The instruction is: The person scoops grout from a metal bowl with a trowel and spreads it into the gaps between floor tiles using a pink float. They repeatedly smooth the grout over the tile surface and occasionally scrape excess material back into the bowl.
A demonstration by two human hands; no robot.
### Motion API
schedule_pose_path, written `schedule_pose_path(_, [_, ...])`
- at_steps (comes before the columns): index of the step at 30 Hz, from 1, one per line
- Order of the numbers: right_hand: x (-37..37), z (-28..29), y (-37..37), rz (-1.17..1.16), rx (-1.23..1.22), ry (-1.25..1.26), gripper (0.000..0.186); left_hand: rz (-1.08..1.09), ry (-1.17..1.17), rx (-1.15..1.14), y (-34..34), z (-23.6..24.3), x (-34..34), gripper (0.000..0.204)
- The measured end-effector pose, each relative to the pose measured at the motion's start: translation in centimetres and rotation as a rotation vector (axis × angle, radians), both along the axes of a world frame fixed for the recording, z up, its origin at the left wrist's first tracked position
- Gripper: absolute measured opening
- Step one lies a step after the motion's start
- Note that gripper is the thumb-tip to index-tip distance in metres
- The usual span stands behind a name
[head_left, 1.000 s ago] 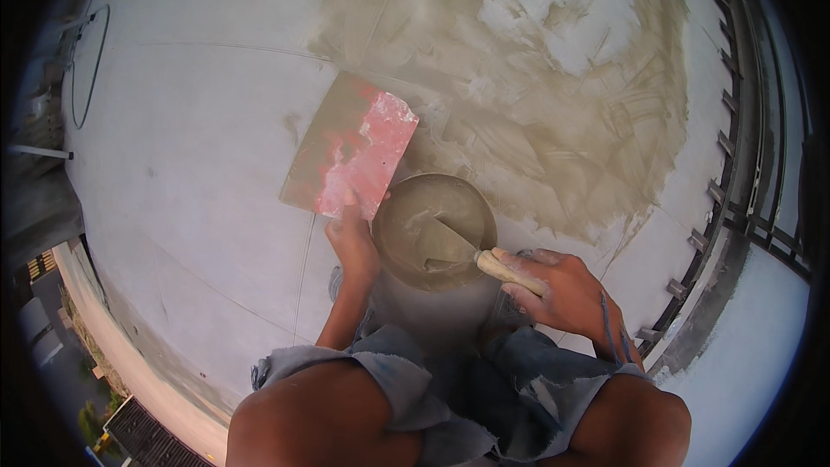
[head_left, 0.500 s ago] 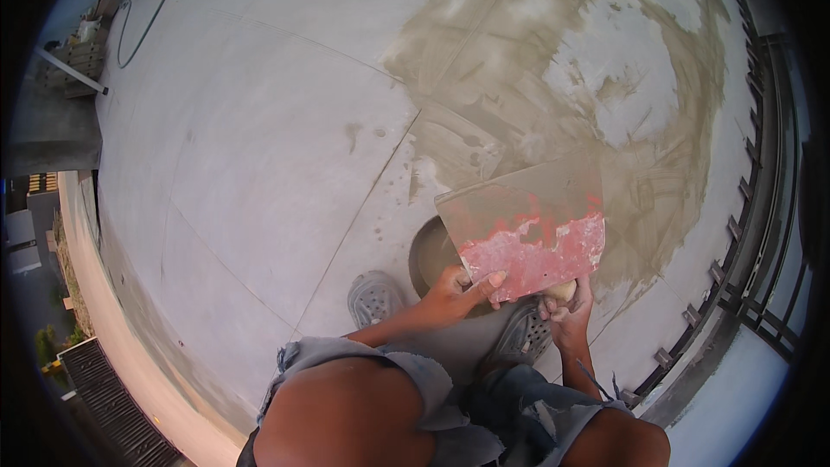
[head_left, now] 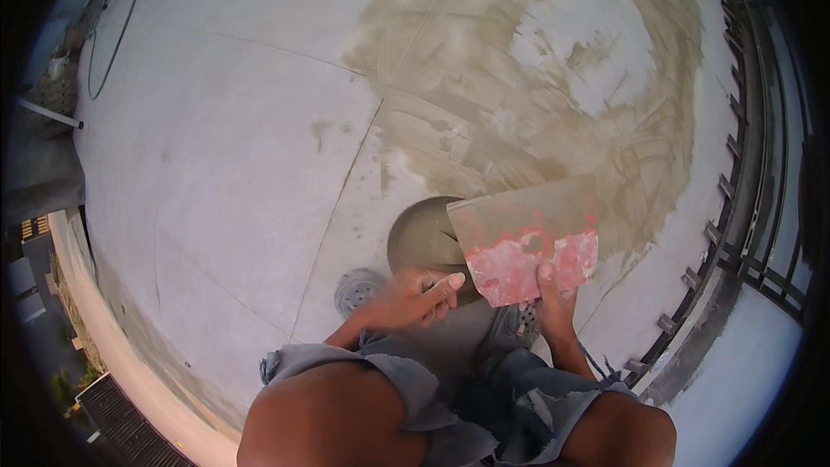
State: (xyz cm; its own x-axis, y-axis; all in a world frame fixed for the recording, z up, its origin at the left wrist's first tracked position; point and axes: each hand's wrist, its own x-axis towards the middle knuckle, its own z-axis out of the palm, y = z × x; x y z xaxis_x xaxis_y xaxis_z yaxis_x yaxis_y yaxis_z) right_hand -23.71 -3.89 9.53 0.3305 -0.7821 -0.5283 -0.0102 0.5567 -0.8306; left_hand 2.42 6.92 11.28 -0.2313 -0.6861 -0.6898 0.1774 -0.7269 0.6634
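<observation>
My right hand (head_left: 558,303) grips the lower edge of a flat red board (head_left: 566,264), its thumb pressed on the face. Grey-brown wet cement coats the board's far half and pale smears cover the near half. My left hand (head_left: 419,296) is off the board, just to its left, slightly blurred, with the thumb stretched out and nothing visible in it. Beyond that hand stands a round bucket (head_left: 419,238) with grey-brown mix inside. The board hides the bucket's right side.
Wet cement (head_left: 484,112) is spread in streaks over the pale floor (head_left: 242,147) ahead and to the right. A grey clog (head_left: 356,290) on my foot is left of the bucket. A metal railing (head_left: 752,233) runs along the right, and a hose (head_left: 121,43) lies far left.
My left hand has let go of the board and moved left, beside the bucket. The right hand now holds the board alone, its thumb on the face. More of the bucket shows.
</observation>
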Motion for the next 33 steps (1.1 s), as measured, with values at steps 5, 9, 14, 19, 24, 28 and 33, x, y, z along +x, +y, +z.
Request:
schedule_pose_path(5, [-2.1,-2.5,0.3,-0.056,-0.161,0.133,0.031,0.039,-0.750,0.105,4.7,-2.5,5.3,0.058])
schedule_pose_path(9, [0.0,0.5,-0.9,-0.067,-0.106,0.062,0.034,0.030,-0.723,0.069,6.3,-4.4,3.7,0.043])
schedule_pose_path(14, [-0.1,0.9,-1.3,-0.029,-0.106,0.067,0.033,0.074,-0.750,-0.040,7.4,-7.4,2.3,0.035])
schedule_pose_path(19, [-0.5,-0.1,-1.0,-0.060,-0.199,0.105,0.028,0.353,-0.546,-0.034,5.5,-5.3,0.9,0.034])
schedule_pose_path(24, [-1.8,0.3,-1.8,0.064,-0.047,0.057,0.020,0.629,-0.343,0.135,6.7,-6.3,-0.7,0.023])
schedule_pose_path(28, [-1.5,0.3,-1.9,0.047,-0.017,0.038,0.018,0.895,-0.096,0.054,7.3,-7.8,-2.1,0.055])
schedule_pose_path(33, [-1.8,0.7,-2.1,0.033,-0.025,-0.036,0.025,0.867,0.011,-0.042,7.3,-8.7,-3.5,0.075])
